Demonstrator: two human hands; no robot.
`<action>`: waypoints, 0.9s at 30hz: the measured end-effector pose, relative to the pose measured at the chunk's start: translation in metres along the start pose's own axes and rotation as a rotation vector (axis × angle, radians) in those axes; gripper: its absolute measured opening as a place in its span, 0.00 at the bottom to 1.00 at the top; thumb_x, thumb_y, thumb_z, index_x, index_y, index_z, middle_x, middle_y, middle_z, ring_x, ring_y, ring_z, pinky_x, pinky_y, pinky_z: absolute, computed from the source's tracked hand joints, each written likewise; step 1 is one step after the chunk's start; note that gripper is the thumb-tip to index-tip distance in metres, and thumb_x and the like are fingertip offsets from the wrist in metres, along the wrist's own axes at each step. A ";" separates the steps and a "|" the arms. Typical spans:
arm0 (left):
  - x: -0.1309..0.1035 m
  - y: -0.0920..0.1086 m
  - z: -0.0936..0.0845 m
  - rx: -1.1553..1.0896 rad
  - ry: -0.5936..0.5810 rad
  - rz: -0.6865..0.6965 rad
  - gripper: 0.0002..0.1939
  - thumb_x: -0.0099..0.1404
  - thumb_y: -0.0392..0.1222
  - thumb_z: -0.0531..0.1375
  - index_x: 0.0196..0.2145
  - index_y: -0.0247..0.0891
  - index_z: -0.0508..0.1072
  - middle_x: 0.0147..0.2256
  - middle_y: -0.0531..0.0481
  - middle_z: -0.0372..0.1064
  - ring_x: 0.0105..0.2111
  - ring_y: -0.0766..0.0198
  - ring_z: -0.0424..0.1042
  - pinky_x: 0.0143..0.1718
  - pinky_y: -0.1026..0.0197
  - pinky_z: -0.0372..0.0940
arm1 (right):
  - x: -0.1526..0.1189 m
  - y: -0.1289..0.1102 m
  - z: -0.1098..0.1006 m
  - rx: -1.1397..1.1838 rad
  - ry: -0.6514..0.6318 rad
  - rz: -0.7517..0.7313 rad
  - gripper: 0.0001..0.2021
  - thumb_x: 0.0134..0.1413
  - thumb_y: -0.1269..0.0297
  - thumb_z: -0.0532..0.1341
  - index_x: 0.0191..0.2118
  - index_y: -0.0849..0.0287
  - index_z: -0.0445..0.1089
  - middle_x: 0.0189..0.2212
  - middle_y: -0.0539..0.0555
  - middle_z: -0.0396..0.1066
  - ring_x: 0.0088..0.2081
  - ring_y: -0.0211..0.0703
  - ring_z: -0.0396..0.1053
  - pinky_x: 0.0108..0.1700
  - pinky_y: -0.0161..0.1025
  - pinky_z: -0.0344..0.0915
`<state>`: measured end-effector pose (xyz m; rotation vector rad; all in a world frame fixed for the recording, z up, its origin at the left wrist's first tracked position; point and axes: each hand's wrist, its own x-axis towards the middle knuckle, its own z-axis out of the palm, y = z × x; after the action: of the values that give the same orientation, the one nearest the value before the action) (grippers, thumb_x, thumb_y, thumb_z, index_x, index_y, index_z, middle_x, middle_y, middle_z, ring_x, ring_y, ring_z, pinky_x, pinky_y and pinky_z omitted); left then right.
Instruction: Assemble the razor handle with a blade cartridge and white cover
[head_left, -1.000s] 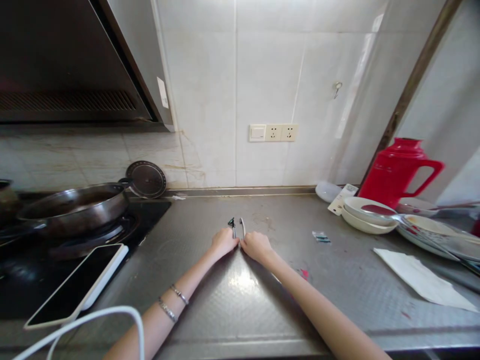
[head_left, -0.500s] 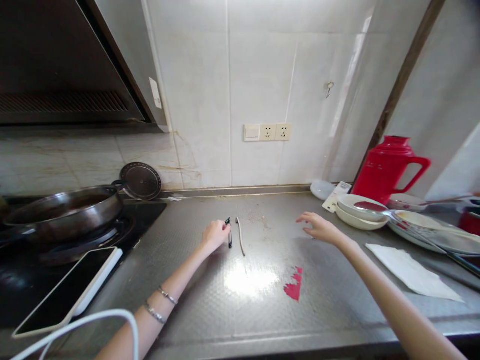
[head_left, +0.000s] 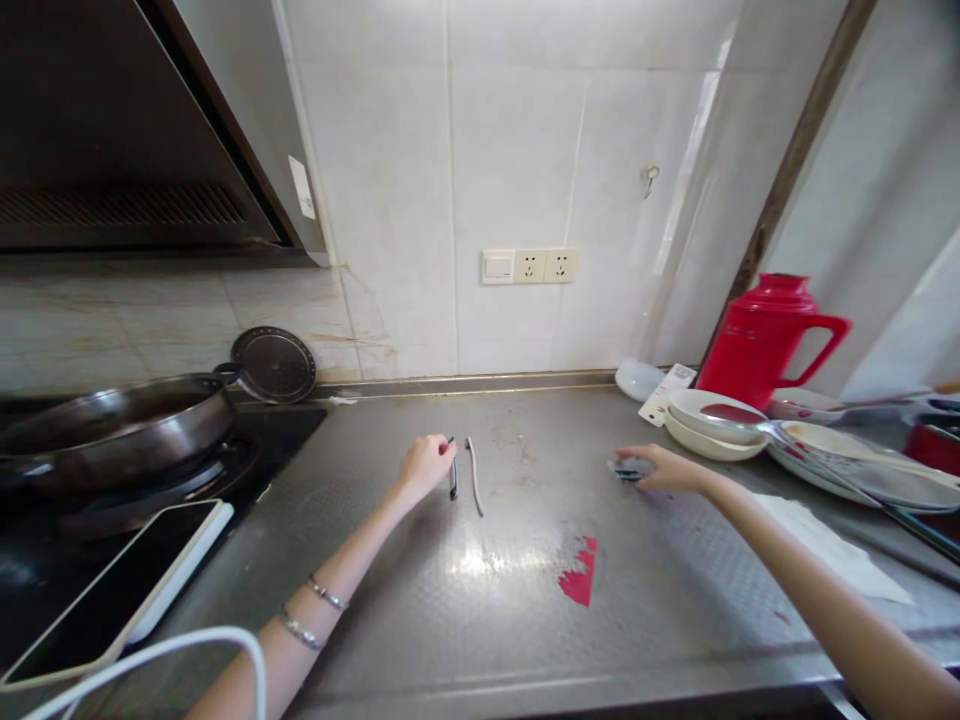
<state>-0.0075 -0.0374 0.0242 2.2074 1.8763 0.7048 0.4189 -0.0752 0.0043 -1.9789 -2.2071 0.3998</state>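
Observation:
My left hand [head_left: 427, 464] is closed around a thin dark stick-like piece [head_left: 453, 484], which stands out below the fingers just over the counter. To its right a thin pale cord-like strip [head_left: 475, 480] with a dark upper end lies on the metal counter [head_left: 420, 620]. On the right side, my right hand [head_left: 664, 470] is down at the counter. Its thumb and index finger close on a small shiny dark-and-clear piece [head_left: 624, 470], whose kind I cannot make out. Between the hands, nearer the front, lies a torn red scrap [head_left: 579, 575].
At left are a steel pan [head_left: 120, 430] on the black stove and a phone [head_left: 112, 580] with a white cable [head_left: 187, 640]. Stacked bowls [head_left: 712, 425], a red thermos [head_left: 765, 335] and white paper [head_left: 832, 545] stand or lie at right.
My right hand has come down, its spread fingers closing at the small shiny piece. My left hand keeps its hold on the dark piece. The view has shifted slightly.

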 end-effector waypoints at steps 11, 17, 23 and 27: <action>-0.003 0.001 0.001 -0.169 -0.038 0.199 0.13 0.58 0.47 0.56 0.38 0.37 0.70 0.29 0.50 0.71 0.30 0.65 0.68 0.33 0.65 0.59 | 0.012 -0.029 -0.002 0.050 0.034 -0.179 0.36 0.39 0.70 0.58 0.59 0.66 0.52 0.47 0.61 0.67 0.48 0.48 0.64 0.51 0.40 0.57; -0.019 0.032 0.006 -0.116 -0.096 0.513 0.30 0.51 0.52 0.64 0.48 0.35 0.64 0.44 0.43 0.66 0.46 0.55 0.63 0.48 0.57 0.58 | -0.005 -0.136 -0.006 0.050 0.076 -0.430 0.37 0.38 0.72 0.59 0.59 0.65 0.50 0.47 0.60 0.65 0.47 0.48 0.62 0.50 0.41 0.57; -0.030 0.052 0.010 -0.011 -0.145 0.600 0.33 0.47 0.61 0.63 0.45 0.36 0.66 0.43 0.43 0.63 0.46 0.52 0.61 0.48 0.52 0.58 | -0.018 -0.190 -0.001 -0.011 0.101 -0.592 0.38 0.37 0.74 0.60 0.59 0.62 0.51 0.47 0.60 0.65 0.48 0.50 0.61 0.49 0.44 0.58; -0.031 0.050 0.011 -0.001 -0.155 0.619 0.29 0.48 0.60 0.63 0.42 0.37 0.67 0.42 0.45 0.63 0.45 0.53 0.61 0.47 0.53 0.59 | -0.020 -0.198 0.002 -0.040 0.097 -0.613 0.38 0.38 0.73 0.61 0.59 0.62 0.51 0.47 0.62 0.64 0.49 0.52 0.61 0.48 0.45 0.59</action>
<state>0.0389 -0.0753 0.0276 2.7661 1.1093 0.5836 0.2327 -0.1135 0.0620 -1.1999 -2.6047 0.1695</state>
